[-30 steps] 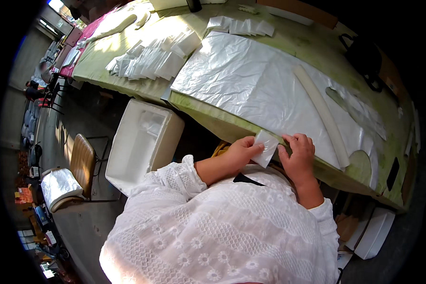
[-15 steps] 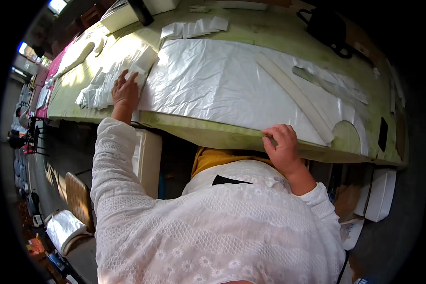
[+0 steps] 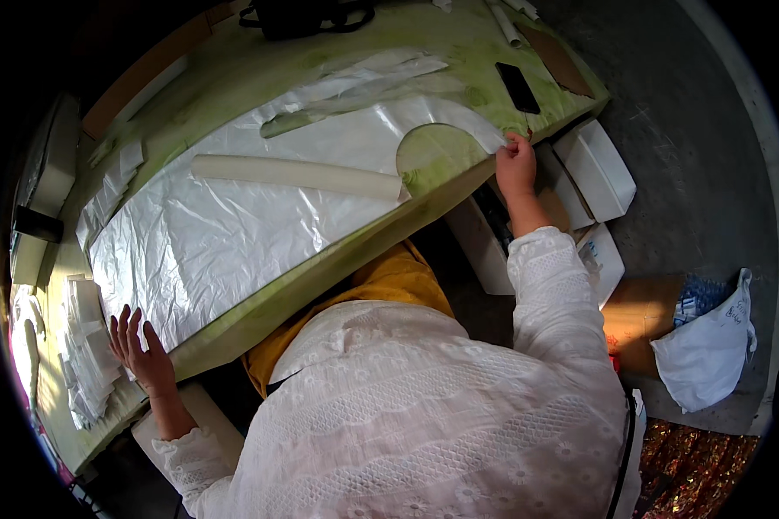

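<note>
A shiny translucent white plastic sheet (image 3: 182, 268) lies across the green-covered table, with a rounded cut-out and a narrow strip at its right end. At the tip of that strip, by the front edge, my right hand (image 3: 517, 169) is closed in a pinch on the plastic. My left hand (image 3: 147, 356) has its fingers spread, close to the sheet's left front corner; whether it touches the sheet I cannot tell. On top of the sheet rests a long off-white bar (image 3: 294, 175). Folded white plastic pieces (image 3: 85, 350) lie piled beside my left hand.
More folded plastic (image 3: 112, 190) lies behind the sheet's left end. A black phone (image 3: 518, 88) is beyond my right hand, and a black bag (image 3: 303, 17) stands at the far side. White foam boxes (image 3: 595, 169) and a cardboard box (image 3: 640, 316) sit below, right of the table edge.
The view has swung to the right. My right hand has reached out to the sheet's right-hand strip and pinched it. My left hand has left the folded pieces for the sheet's left corner.
</note>
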The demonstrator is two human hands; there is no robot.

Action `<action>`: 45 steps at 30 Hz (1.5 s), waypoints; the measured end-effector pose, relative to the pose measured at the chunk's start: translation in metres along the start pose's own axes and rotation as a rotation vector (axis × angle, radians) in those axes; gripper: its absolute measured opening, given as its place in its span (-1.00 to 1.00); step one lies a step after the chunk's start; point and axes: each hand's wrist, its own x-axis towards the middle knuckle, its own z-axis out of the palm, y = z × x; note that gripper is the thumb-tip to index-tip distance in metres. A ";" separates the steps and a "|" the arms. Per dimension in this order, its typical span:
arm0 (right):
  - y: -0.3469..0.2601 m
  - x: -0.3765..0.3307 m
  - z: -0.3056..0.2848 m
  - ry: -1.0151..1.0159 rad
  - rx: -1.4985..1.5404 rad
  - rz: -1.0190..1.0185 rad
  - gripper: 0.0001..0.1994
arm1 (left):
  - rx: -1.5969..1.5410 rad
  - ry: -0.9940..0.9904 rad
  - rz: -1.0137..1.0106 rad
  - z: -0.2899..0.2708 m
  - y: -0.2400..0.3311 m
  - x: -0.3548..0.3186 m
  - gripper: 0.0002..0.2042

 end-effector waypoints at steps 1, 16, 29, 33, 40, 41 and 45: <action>0.010 0.014 -0.004 0.019 -0.082 -0.010 -0.62 | -0.065 -0.061 -0.040 0.003 0.025 0.004 -0.75; 0.023 0.126 -0.021 -0.224 -0.442 0.201 -0.32 | -0.173 -0.218 -0.172 0.029 0.086 0.012 -0.77; 0.028 0.137 -0.026 -0.275 -0.427 0.198 -0.37 | -0.226 -0.237 -0.201 0.028 0.092 0.016 -0.80; 0.042 0.136 -0.027 -0.181 -0.300 0.180 -0.33 | -0.258 -0.226 -0.203 0.027 0.095 0.017 -0.80; 0.047 0.087 -0.012 0.066 0.201 0.230 -0.41 | -0.258 -0.224 -0.181 0.027 0.095 0.019 -0.81; 0.041 0.071 -0.007 0.041 0.253 0.193 -0.43 | -0.257 -0.225 -0.189 0.027 0.094 0.019 -0.81; -0.027 -0.022 0.012 -0.154 0.416 0.038 -0.49 | -0.269 -0.220 -0.202 0.027 0.090 0.014 -0.81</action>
